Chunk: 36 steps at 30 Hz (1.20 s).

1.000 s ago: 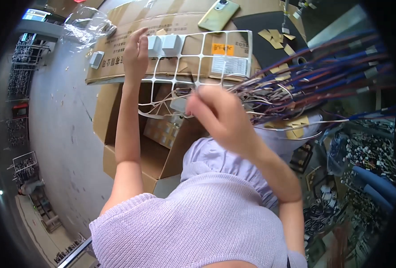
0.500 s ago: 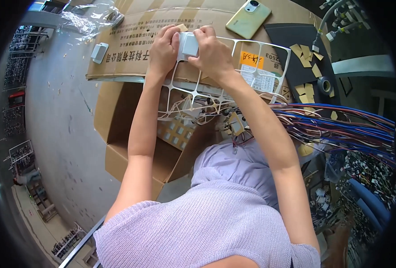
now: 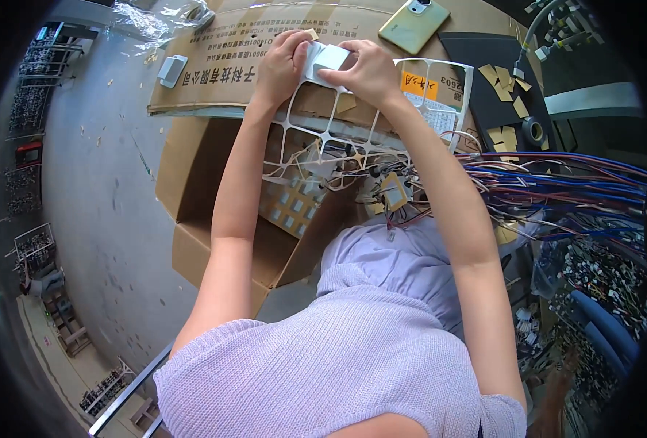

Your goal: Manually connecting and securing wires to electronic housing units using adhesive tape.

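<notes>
Both my hands meet at the top of a white label sheet [image 3: 382,139] whose cut-out windows leave a grid of empty frames. My left hand [image 3: 283,64] pinches the left side of a white square sticker [image 3: 328,57]. My right hand [image 3: 363,69] grips the same sticker from the right, fingers curled over it. The sheet lies over a cardboard work surface [image 3: 250,55] and hangs toward my lap. A bundle of thin white wires with small tags [image 3: 385,186] rests under the sheet near my right forearm.
An open cardboard box [image 3: 228,219] with small pieces inside stands below the sheet. A pale green phone [image 3: 413,23] lies at the top. Blue, red and purple wire bundles [image 3: 557,190] spread to the right. A black mat with tan stickers [image 3: 506,87] lies at upper right.
A second ago my right hand hovered lower over the wires and only my left touched the sheet. Both hands now hold the white sticker at the sheet's top.
</notes>
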Available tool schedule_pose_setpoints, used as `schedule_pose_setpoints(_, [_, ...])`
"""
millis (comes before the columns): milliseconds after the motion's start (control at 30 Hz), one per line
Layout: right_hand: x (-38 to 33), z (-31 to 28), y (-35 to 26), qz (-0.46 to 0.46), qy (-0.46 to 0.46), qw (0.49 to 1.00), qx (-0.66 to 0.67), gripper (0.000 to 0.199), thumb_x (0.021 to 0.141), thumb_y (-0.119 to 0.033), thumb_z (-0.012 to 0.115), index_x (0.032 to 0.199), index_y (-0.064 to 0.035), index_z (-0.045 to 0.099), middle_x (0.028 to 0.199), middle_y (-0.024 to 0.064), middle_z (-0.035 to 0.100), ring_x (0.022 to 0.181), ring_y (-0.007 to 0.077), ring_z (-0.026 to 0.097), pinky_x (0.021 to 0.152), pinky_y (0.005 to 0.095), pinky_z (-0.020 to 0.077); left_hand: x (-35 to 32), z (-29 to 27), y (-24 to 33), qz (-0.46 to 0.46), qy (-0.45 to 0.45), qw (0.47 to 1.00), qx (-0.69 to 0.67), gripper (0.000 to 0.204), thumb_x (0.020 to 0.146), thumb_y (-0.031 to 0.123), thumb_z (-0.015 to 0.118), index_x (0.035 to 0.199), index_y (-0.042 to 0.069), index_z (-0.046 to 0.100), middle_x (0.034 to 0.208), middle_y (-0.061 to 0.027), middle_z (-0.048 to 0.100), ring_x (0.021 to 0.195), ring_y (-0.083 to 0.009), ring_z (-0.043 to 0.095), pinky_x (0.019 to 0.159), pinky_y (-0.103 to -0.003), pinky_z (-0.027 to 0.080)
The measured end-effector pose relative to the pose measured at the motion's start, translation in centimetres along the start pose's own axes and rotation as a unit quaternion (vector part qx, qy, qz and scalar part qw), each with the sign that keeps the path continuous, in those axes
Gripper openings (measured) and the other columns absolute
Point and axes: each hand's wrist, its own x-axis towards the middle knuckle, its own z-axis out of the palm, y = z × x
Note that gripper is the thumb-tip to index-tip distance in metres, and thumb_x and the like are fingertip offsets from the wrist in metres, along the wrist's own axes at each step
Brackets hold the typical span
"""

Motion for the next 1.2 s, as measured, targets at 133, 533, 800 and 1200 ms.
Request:
schedule_pose_setpoints(133, [0.6, -0.4, 0.0, 0.033, -0.046, 0.997, 0.048, 0.070, 0.056, -0.048, 0.080, 0.105, 0.0011, 0.068, 0.094, 0.0133, 0.069, 0.084, 0.0232, 0.068, 0.078, 0.0330, 0.0532, -0.3, -0.3, -0.1, -0.010, -0.024, 0.999, -0.019, 0.024, 0.097, 0.021, 0.046, 0.107, 0.006, 0.062, 0.111, -0.0142, 0.061, 0.101, -0.0321, 0.060, 0.086, -0.038, 0.048])
schedule_pose_setpoints(533, [1.2, -0.3, 0.6, 0.184, -0.112, 0.888, 0.406, 0.050, 0.072, -0.023, 0.083, 0.107, 0.0070, 0.064, 0.093, 0.0087, 0.066, 0.079, 0.0126, 0.064, 0.072, 0.0232, 0.0534, 0.2, -0.4, -0.1, 0.000, -0.021, 0.998, -0.051, 0.022, 0.097, 0.019, 0.046, 0.106, 0.004, 0.058, 0.109, -0.0156, 0.059, 0.101, -0.0349, 0.058, 0.084, -0.039, 0.048])
schedule_pose_setpoints(800, [0.8, -3.7, 2.0, 0.191, 0.044, 0.922, 0.335, 0.043, 0.075, -0.037, 0.078, 0.086, 0.0018, 0.065, 0.079, 0.0098, 0.068, 0.069, 0.0175, 0.065, 0.060, 0.0307, 0.0546, 0.2, -0.2, 1.0, -0.005, -0.037, 0.998, -0.041, 0.021, 0.092, 0.017, 0.051, 0.106, 0.003, 0.059, 0.112, -0.0174, 0.058, 0.100, -0.0367, 0.058, 0.085, -0.041, 0.048])
schedule_pose_setpoints(1200, [-4.6, -1.4, 0.1, -0.115, -0.013, 0.974, -0.194, 0.042, 0.077, -0.022, 0.073, 0.111, -0.0071, 0.053, 0.099, 0.0113, 0.064, 0.081, 0.0296, 0.067, 0.064, 0.0390, 0.0536, -0.7, -2.6, 3.5, -0.013, 0.114, 0.991, -0.074, 0.064, 0.097, 0.042, 0.046, 0.141, -0.002, 0.031, 0.141, -0.0228, 0.037, 0.132, -0.0353, 0.034, 0.109, -0.041, 0.025])
